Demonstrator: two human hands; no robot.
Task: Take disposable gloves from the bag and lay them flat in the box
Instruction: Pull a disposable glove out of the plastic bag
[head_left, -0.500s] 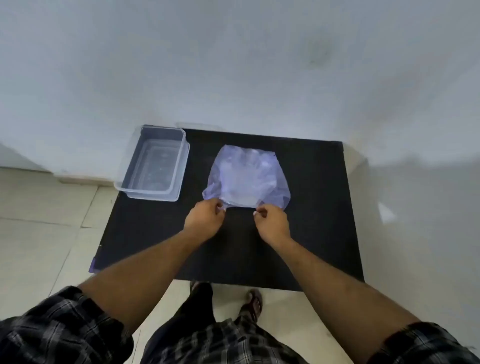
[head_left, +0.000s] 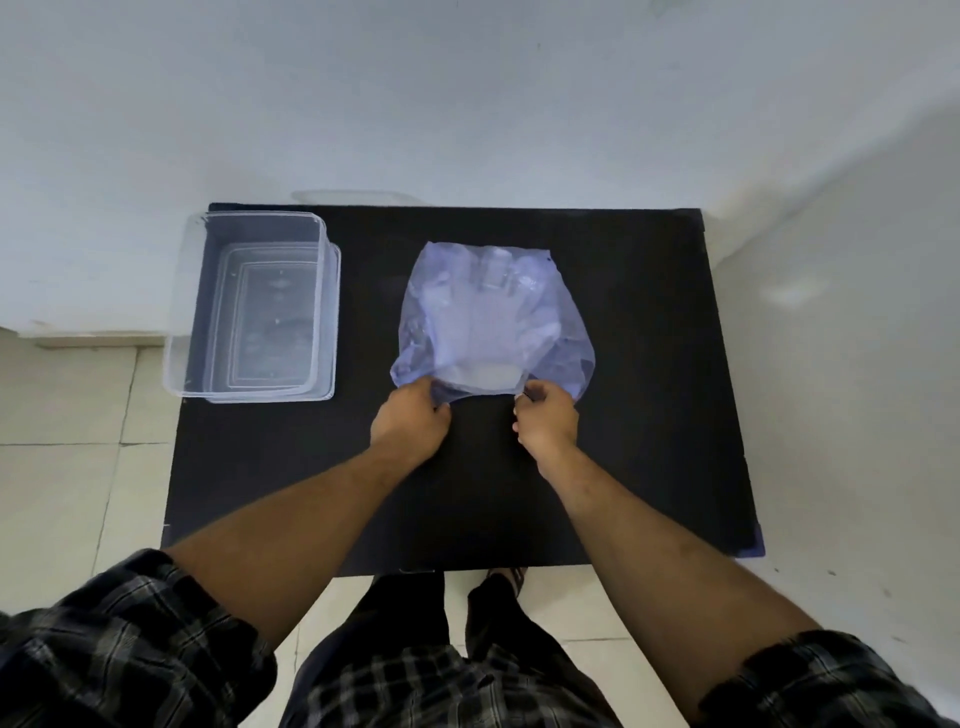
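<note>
bag (head_left: 493, 322) lay flat mid-bench (head_left: 649, 415), gloves (head_left: 483, 312) visible inside | left hand (head_left: 410, 423) and right hand (head_left: 548, 421) fingers pinched its near open edge | box (head_left: 249, 306) empty, far left | film likely light, limp, slippery: best taken at a glove's cuff near the mouth

I stand in a plain indoor room, perhaps a home: bare white wall (head_left: 467, 93), pale tiled floor (head_left: 62, 493), and a low black table (head_left: 649, 441) pushed against the wall.
</note>
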